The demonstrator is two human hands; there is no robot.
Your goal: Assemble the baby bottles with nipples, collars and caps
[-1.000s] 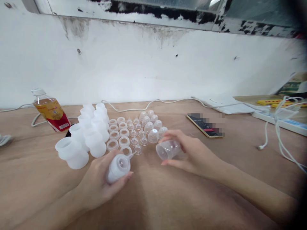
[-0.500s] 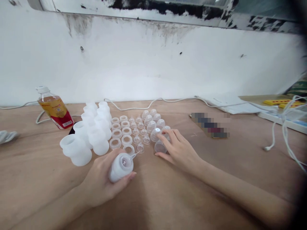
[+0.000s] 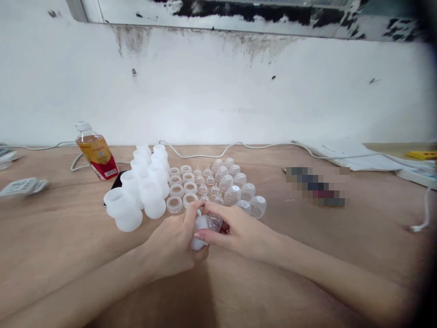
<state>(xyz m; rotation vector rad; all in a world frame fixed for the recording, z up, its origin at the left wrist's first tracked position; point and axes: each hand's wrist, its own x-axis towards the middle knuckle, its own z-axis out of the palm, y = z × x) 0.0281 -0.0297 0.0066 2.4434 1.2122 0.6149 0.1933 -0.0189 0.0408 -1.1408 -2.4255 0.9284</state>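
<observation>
The left hand (image 3: 174, 241) has its grip clamped around a milky, rounded plastic bottle (image 3: 197, 244) above the near tabletop (image 3: 259, 296), while the right hand (image 3: 246, 232) has its grip drawn together on a clear, glossy piece (image 3: 214, 222) against it. Beyond them, frosted, waisted containers (image 3: 155, 205), flat translucent rings (image 3: 174, 210), clear nippled discs (image 3: 202, 189) and see-through domed caps (image 3: 232, 195) line the brown, faintly grained surface in rows.

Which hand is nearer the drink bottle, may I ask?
Left. The left hand is in front and right of the drink bottle; the right hand is farther right.
</observation>
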